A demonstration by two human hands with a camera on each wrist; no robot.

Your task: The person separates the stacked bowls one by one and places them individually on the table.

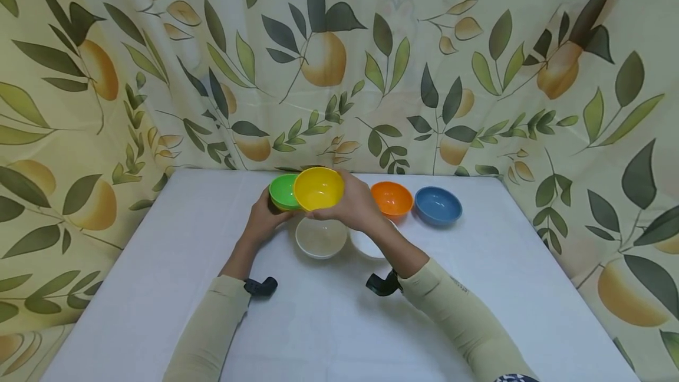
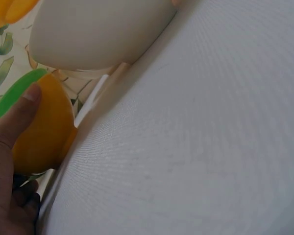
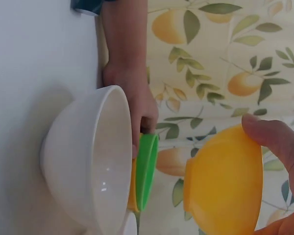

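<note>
My left hand (image 1: 263,218) grips a green bowl (image 1: 283,192) nested in a yellow-orange bowl (image 2: 49,127); its thumb lies over their side in the left wrist view. The outer bowl's base is right at the tabletop there. My right hand (image 1: 356,204) holds a yellow bowl (image 1: 319,189) by its side, thumb and fingers at opposite parts of the rim. In the right wrist view this yellow bowl (image 3: 225,181) is raised, apart from the nested pair. Nearer to me, a cream bowl (image 1: 321,239) sits upright on the table.
A white bowl (image 1: 368,246) stands right of the cream one, partly hidden by my right forearm. Behind it are an orange bowl (image 1: 392,198) and a blue bowl (image 1: 438,206). A white cloth covers the table (image 1: 318,323); a fruit-patterned curtain (image 1: 339,105) hangs along its back edge.
</note>
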